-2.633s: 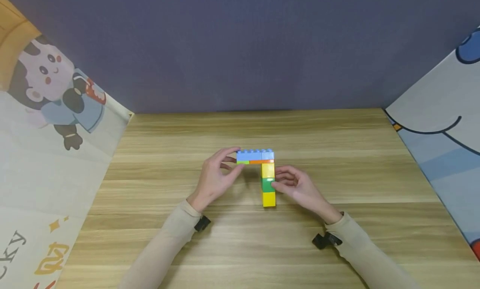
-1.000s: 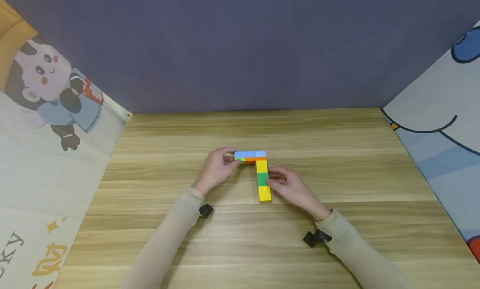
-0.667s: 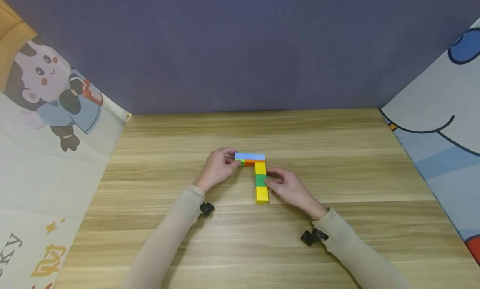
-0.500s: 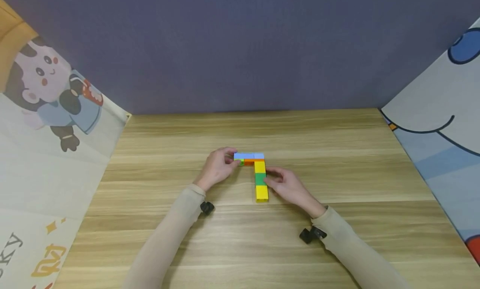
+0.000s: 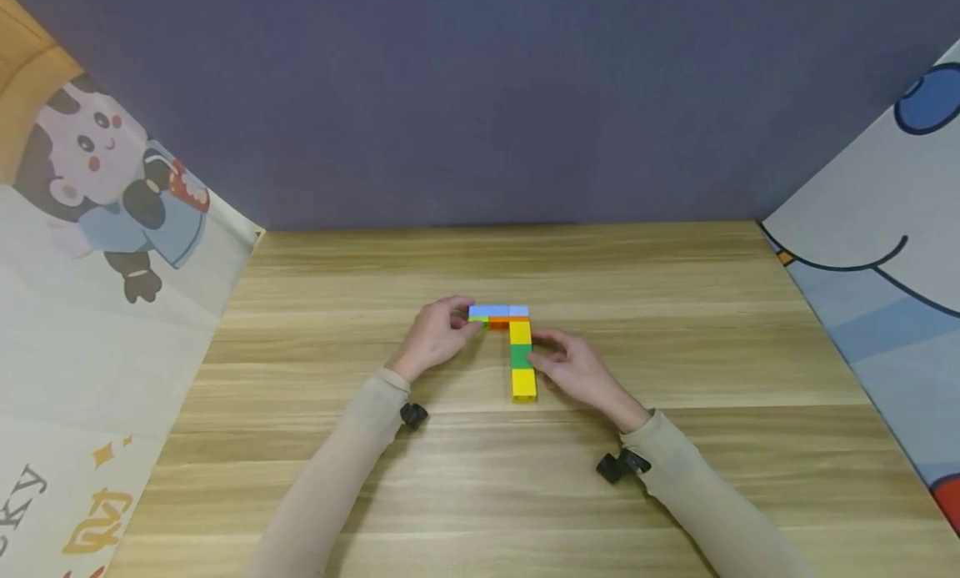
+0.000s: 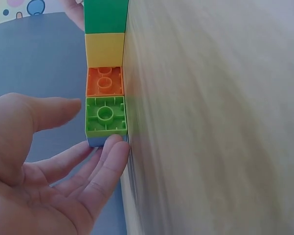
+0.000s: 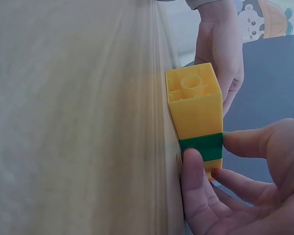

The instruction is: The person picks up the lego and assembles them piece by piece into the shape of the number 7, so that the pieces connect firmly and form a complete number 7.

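An L-shaped build of toy building bricks [image 5: 521, 357] lies flat on the wooden table. Its short arm has blue bricks [image 5: 489, 311] over lime and orange bricks [image 6: 105, 82]; the long arm runs yellow, green, yellow. My left hand [image 5: 431, 338] is at the lime end [image 6: 105, 115]; its fingers touch the blue side, while the left wrist view shows the thumb slightly apart from the bricks. With thumb and fingers my right hand [image 5: 577, 369] pinches the green brick [image 7: 205, 148]. The hollow underside of the end yellow brick [image 7: 193, 88] faces the right wrist camera.
The wooden table [image 5: 480, 495] extends around both hands. A dark blue panel [image 5: 480, 103] stands along its back edge. Side panels with cartoon prints, the left [image 5: 60, 336] and the right [image 5: 892, 311], flank it. Each wrist carries a small black camera [image 5: 414, 414].
The brick build, earlier raised with its blue studs showing, has been tilted and lowered flat onto the table, shifting slightly left. Both hands moved with it. Over the last half second little has changed.
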Demonstrator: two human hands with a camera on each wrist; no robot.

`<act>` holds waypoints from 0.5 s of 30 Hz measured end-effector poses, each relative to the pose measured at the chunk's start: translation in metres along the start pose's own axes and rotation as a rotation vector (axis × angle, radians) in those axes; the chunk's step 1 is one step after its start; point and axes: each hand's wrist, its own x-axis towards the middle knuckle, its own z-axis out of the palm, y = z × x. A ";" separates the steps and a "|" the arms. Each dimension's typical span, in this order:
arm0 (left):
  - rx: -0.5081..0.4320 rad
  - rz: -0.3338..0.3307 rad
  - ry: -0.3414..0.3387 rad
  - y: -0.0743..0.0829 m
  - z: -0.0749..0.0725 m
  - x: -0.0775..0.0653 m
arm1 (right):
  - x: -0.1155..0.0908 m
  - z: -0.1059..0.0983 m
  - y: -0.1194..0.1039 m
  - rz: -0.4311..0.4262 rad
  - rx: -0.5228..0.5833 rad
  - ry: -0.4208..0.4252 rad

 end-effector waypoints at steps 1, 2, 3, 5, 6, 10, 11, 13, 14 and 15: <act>-0.005 0.003 -0.002 0.000 0.000 0.000 | 0.001 0.000 0.000 -0.002 0.000 0.000; -0.009 0.003 -0.002 0.000 -0.001 0.000 | 0.001 -0.001 0.001 -0.006 0.002 -0.001; -0.012 0.002 -0.004 0.000 -0.001 0.000 | 0.002 -0.001 0.001 -0.009 0.006 -0.004; -0.019 -0.002 -0.009 0.000 -0.001 0.000 | 0.004 -0.002 0.001 -0.016 0.017 -0.008; -0.023 -0.005 -0.014 0.000 -0.001 -0.001 | 0.004 -0.003 0.001 -0.018 0.025 -0.008; -0.045 -0.022 -0.025 0.000 -0.002 -0.002 | 0.006 -0.006 0.002 -0.025 0.056 -0.015; -0.050 -0.023 -0.027 0.000 -0.002 -0.002 | 0.006 -0.007 0.003 -0.024 0.064 -0.013; -0.062 -0.024 -0.030 0.000 -0.004 -0.003 | 0.006 -0.009 0.005 -0.028 0.086 -0.018; -0.066 -0.023 -0.027 0.001 -0.005 -0.004 | 0.006 -0.011 0.006 -0.030 0.095 -0.020; -0.071 -0.020 -0.025 0.001 -0.006 -0.004 | 0.005 -0.014 0.007 -0.034 0.107 -0.022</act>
